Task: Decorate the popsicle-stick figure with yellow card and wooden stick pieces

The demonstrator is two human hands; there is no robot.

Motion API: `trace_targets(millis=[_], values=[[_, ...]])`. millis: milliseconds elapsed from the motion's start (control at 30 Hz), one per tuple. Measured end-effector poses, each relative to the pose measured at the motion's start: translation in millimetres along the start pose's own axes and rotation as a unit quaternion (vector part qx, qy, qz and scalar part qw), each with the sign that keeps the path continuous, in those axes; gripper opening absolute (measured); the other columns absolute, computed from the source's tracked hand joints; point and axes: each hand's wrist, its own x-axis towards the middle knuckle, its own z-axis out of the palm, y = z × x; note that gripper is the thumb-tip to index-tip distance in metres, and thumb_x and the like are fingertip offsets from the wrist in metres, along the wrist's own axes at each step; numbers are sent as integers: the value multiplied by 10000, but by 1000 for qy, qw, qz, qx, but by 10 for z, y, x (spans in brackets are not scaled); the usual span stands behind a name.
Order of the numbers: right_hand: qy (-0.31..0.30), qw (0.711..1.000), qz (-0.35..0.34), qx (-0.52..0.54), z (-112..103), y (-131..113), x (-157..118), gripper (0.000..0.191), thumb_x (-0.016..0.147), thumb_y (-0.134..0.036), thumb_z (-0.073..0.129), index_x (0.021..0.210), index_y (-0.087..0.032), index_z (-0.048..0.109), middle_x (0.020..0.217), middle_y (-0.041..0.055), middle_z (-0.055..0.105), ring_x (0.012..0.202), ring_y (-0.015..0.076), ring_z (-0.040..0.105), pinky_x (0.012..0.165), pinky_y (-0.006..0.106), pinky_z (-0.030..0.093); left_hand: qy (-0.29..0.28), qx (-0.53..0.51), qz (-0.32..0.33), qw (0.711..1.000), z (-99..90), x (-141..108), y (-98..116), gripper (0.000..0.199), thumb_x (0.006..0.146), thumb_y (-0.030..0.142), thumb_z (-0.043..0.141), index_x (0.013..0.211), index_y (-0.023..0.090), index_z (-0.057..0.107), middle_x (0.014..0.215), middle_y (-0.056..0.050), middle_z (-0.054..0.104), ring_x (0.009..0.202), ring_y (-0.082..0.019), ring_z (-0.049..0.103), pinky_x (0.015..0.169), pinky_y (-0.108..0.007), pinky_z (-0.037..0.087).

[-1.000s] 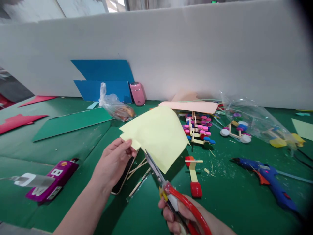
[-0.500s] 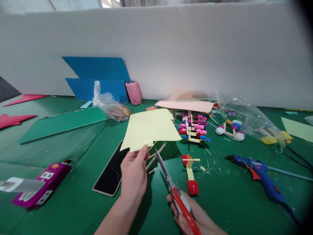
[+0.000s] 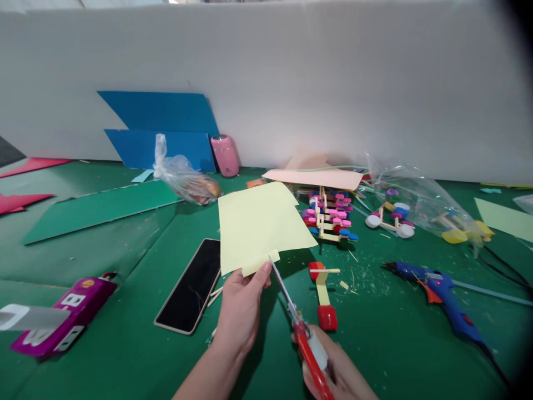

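My left hand [image 3: 245, 300] pinches the lower edge of a pale yellow sheet [image 3: 262, 222], raised over the green table. In my right hand [image 3: 328, 361] are red-handled scissors [image 3: 306, 344], their blade tips meeting the sheet's lower edge beside my left fingertips, at a small tab of paper. A small piece with red ends and a pale strip [image 3: 323, 291] lies right of the scissors. Left of my left hand rests a black-screened phone [image 3: 189, 289], with thin sticks partly hidden beside it.
A blue glue gun [image 3: 441, 283] lies at the right. Behind are colourful small assemblies [image 3: 331, 216], a clear plastic bag [image 3: 425, 200], pink paper [image 3: 316, 178] and a pink bottle [image 3: 225, 155]. A purple power strip [image 3: 70, 314] sits at the left.
My left hand has moved right and turned the yellow sheet. The scissor tips, earlier apart from the paper, are now at its lower edge. The view has shifted slightly.
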Motion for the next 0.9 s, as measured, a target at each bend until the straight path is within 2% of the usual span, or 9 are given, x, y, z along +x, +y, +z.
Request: trace_targets(millis=[267,433,733,833,900], values=[[49,999,3,-15,-6,-113,-44,535,643,-585,605,1020,-205,587,667,5,513,585,129,497,562,240,432,-31,22,-42,998,-52,-3,37,151,735,270,606,694,129,640,675,-25,599,589,-109,490,582,-238,402],[56,998,26,23,-5,-120,-58,565,614,-588,626,1039,-222,562,672,-8,486,550,120,483,532,245,417,-26,6,-22,999,-46,9,40,130,708,240,647,650,126,627,613,-5,566,573,-96,470,580,-225,396],[17,999,41,32,46,-222,-41,498,608,-596,623,905,-203,557,575,-63,363,440,63,359,473,215,374,-31,-10,-4,999,20,-37,67,143,712,212,658,611,115,628,605,0,569,600,-85,483,606,-202,394],[21,999,40,6,42,-172,-33,563,617,-655,564,962,-211,540,579,-59,387,440,75,399,477,227,395,-32,-13,-2,999,40,-45,59,140,711,198,659,601,116,631,599,4,568,594,-80,480,607,-195,391],[47,998,30,-30,28,-112,-31,586,627,-672,536,992,-214,530,636,-32,447,497,102,467,517,246,428,-31,-14,1,999,52,-49,52,142,709,196,659,595,117,629,582,8,561,579,-78,474,598,-193,390]])
